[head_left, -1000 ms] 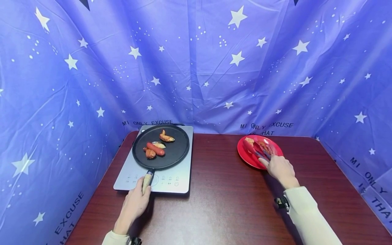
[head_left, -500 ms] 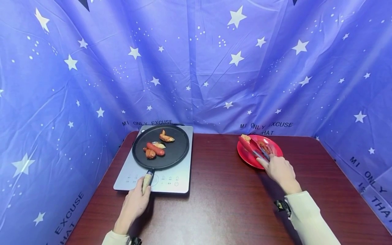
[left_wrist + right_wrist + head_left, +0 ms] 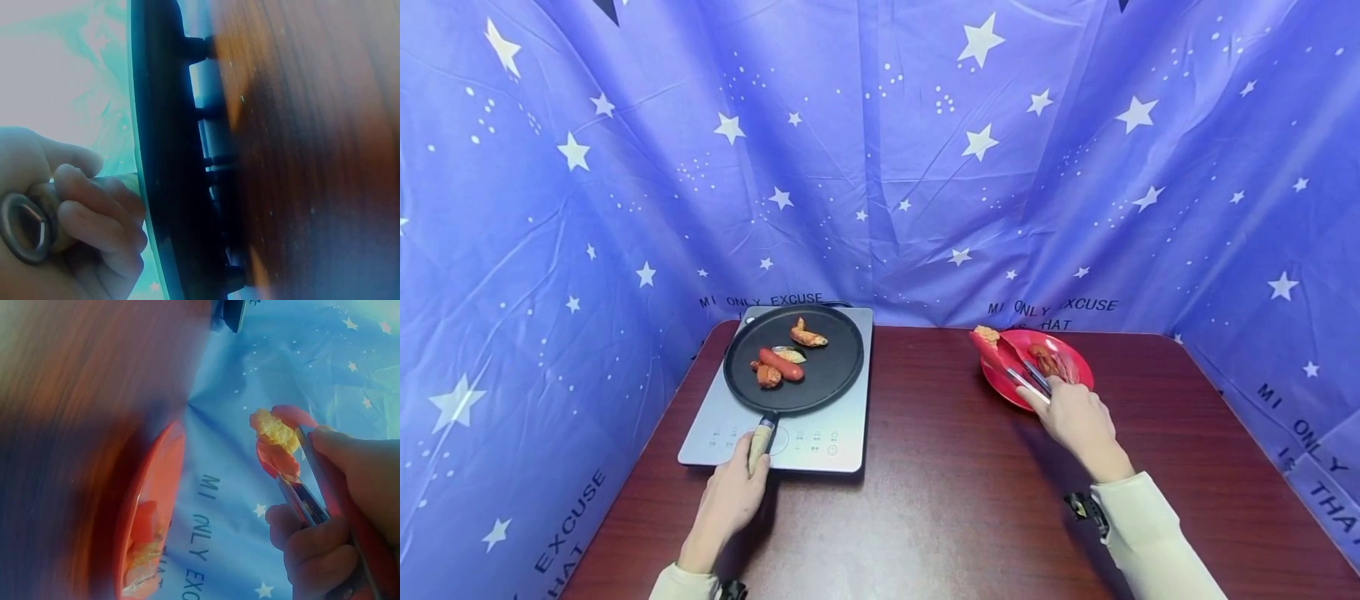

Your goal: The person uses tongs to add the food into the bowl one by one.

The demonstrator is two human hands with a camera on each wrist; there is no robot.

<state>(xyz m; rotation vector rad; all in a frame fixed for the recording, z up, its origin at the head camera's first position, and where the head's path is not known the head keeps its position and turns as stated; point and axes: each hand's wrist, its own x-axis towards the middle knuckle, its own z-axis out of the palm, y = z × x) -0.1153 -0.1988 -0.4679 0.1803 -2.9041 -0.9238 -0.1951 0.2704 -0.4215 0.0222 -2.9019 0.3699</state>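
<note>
Tongs point(image 3: 998, 357) gripped by the right hand point(image 3: 1078, 423) pinch a morsel point(image 3: 986, 336), probably mid-transfer, calling for level carry toward nine o'clock, where the left hand point(image 3: 734, 490) grips the pan point(image 3: 829, 373)

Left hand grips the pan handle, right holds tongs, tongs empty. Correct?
No: the tongs aren't empty; the right wrist view shows them holding a golden food piece. Left hand grips the pan handle, right hand holds the tongs: correct.

Pan point(image 3: 833, 375) left; plate point(image 3: 1080, 358) right, apparently holding food point(image 3: 1047, 362).
</note>
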